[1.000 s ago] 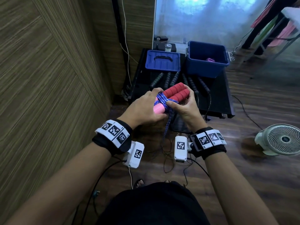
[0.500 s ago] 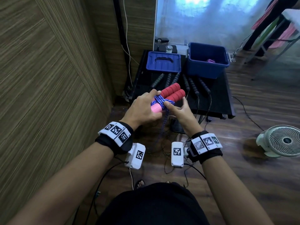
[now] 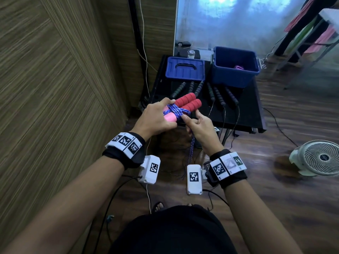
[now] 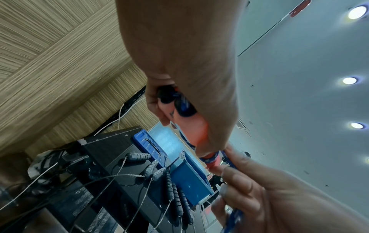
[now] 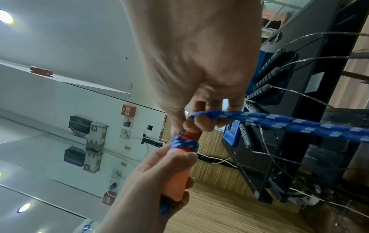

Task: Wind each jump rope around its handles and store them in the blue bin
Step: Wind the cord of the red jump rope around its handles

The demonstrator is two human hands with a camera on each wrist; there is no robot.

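Observation:
My left hand [image 3: 162,116] grips a pair of red foam jump rope handles [image 3: 189,101] held side by side above the floor, in front of the black table. Blue patterned rope [image 3: 176,111] is wound round their middle in several turns. My right hand [image 3: 189,121] pinches the rope just beside the wraps, and the loose rope end [image 3: 191,149] hangs down from it. In the right wrist view the rope [image 5: 279,123] runs taut over my right fingers [image 5: 199,124] to the wraps [image 5: 184,144]. The open blue bin [image 3: 218,74] stands at the table's far right.
A blue lid [image 3: 185,68] lies left of the bin, which holds something pink [image 3: 238,67]. Several black-handled jump ropes [image 3: 211,92] lie in a row on the black table [image 3: 245,116], their cables hanging off the front. A wood-panel wall is at my left, and a white fan [image 3: 319,158] at my right.
My right hand has slid off the top of the handles to their near side, drawing the rope down with it. The bundle has stayed in my left hand.

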